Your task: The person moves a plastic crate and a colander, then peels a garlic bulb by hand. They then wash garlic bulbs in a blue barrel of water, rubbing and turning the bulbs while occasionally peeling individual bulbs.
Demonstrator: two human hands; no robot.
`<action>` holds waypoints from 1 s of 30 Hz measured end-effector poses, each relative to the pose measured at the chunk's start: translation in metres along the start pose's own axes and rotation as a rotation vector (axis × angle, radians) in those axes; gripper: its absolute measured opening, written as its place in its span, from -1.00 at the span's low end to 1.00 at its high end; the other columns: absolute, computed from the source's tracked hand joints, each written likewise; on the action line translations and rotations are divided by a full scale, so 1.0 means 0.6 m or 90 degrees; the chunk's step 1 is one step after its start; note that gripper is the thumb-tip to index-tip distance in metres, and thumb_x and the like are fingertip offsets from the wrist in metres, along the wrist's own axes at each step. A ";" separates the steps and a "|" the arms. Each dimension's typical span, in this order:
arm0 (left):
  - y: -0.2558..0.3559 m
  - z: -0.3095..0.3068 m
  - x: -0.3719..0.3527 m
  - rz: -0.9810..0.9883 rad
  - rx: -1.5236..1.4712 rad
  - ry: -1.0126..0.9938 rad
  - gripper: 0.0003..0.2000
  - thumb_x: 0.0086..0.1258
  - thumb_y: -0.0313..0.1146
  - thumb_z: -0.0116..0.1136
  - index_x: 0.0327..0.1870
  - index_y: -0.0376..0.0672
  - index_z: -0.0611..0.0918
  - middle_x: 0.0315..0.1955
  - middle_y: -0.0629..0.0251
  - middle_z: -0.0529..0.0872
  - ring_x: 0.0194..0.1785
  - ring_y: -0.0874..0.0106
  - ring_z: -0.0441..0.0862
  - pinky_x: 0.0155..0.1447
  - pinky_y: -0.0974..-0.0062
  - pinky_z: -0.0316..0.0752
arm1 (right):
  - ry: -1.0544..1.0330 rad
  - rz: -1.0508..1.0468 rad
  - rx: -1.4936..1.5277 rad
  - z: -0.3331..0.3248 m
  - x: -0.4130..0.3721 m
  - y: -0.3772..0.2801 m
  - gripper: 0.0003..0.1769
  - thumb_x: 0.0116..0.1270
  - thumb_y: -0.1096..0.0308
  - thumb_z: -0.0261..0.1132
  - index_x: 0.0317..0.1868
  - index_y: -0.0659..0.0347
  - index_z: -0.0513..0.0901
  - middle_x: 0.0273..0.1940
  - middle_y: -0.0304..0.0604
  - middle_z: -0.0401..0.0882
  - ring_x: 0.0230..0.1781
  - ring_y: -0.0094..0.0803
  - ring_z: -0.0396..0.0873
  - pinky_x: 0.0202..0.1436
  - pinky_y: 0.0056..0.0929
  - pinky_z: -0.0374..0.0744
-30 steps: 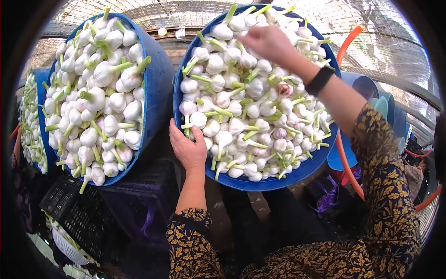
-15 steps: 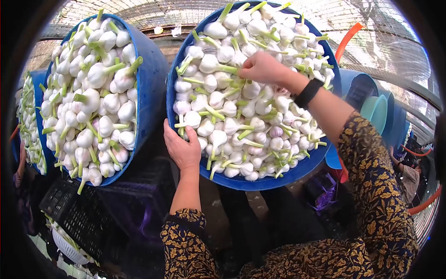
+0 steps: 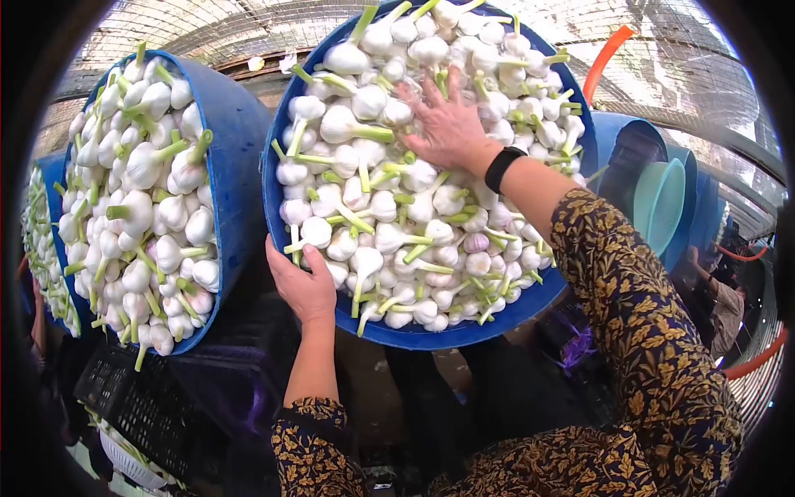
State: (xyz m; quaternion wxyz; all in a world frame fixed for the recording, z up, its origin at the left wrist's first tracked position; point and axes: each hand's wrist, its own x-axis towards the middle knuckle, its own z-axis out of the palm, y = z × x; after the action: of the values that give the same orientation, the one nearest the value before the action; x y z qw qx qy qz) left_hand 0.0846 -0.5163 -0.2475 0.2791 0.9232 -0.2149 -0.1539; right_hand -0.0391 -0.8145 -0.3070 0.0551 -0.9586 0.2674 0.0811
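Heaped garlic bulbs (image 3: 385, 236) with short green stems fill the blue barrel (image 3: 451, 335) in front of me. My right hand (image 3: 447, 128) lies among the bulbs in the upper part of the heap, its fingers spread and no bulb held in it. A black band (image 3: 501, 168) circles that wrist. At the barrel's left edge, my left hand (image 3: 305, 286) grips the rim, fingers outside and thumb over the inner side, close by a garlic bulb (image 3: 315, 233).
A second blue barrel (image 3: 240, 124) of garlic stands to the left, with another beyond it. Black crates (image 3: 137, 402) sit below. At the right are a turquoise basin (image 3: 660, 207), an orange hose (image 3: 607, 62) and another person (image 3: 727, 315).
My right hand has gone from closed fingertips to spread on the garlic, slightly left and higher relative to the heap. My left hand stays at the rim. The view has shifted.
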 end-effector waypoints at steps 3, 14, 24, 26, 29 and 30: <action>-0.003 0.004 -0.005 0.005 -0.004 0.004 -0.39 0.36 -0.25 0.10 0.34 -0.45 0.27 0.18 -0.30 0.46 0.22 -0.16 0.45 0.31 0.09 0.34 | -0.262 0.070 0.122 -0.006 0.018 -0.007 -0.14 0.28 -0.29 0.07 0.49 -0.02 0.25 0.41 0.18 0.19 0.51 0.21 0.02 0.31 0.41 0.29; 0.004 0.001 -0.004 0.026 0.024 0.019 -0.39 0.38 -0.23 0.08 0.34 -0.45 0.27 0.16 -0.30 0.47 0.20 -0.17 0.46 0.29 0.09 0.36 | -0.064 -0.024 0.092 -0.052 -0.066 -0.141 -0.02 0.14 -0.36 0.22 0.27 0.38 0.46 0.17 0.14 0.57 0.20 0.12 0.51 0.24 -0.01 0.50; -0.004 0.004 -0.006 -0.001 0.024 0.007 -0.41 0.39 -0.20 0.09 0.33 -0.42 0.29 0.13 -0.24 0.51 0.16 -0.11 0.51 0.24 0.11 0.40 | -0.177 0.027 0.004 -0.152 -0.209 0.016 -0.12 0.15 -0.32 0.20 0.37 0.06 0.44 0.47 0.16 0.17 0.52 0.05 0.10 0.34 0.43 0.17; -0.002 0.002 -0.003 0.013 0.019 0.006 -0.42 0.41 -0.20 0.08 0.33 -0.41 0.29 0.13 -0.23 0.51 0.16 -0.11 0.51 0.23 0.12 0.41 | -0.117 0.159 0.009 -0.117 -0.209 0.034 -0.12 0.14 -0.32 0.19 0.37 0.04 0.44 0.49 0.10 0.17 0.55 0.02 0.03 0.31 0.57 0.09; -0.003 0.003 -0.002 -0.041 0.033 -0.012 -0.40 0.42 -0.19 0.07 0.37 -0.38 0.26 0.18 -0.23 0.49 0.20 -0.11 0.49 0.27 0.15 0.38 | -0.418 0.275 0.049 -0.065 -0.161 0.018 -0.17 0.11 -0.22 0.22 0.35 0.02 0.48 0.42 0.11 0.29 0.49 0.12 0.12 0.26 0.60 0.12; -0.005 0.006 0.003 -0.030 0.032 -0.015 -0.40 0.42 -0.19 0.07 0.37 -0.38 0.26 0.18 -0.23 0.49 0.20 -0.11 0.49 0.27 0.15 0.38 | -0.546 0.324 0.119 -0.052 -0.125 0.029 -0.22 0.10 -0.13 0.27 0.33 0.02 0.49 0.38 0.16 0.34 0.45 0.21 0.19 0.26 0.49 0.24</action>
State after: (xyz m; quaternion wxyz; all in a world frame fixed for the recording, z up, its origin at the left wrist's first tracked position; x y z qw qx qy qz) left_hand 0.0854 -0.5163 -0.2524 0.2495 0.9329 -0.2002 -0.1654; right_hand -0.1074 -0.7961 -0.2634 0.2238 -0.7346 0.4517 0.4542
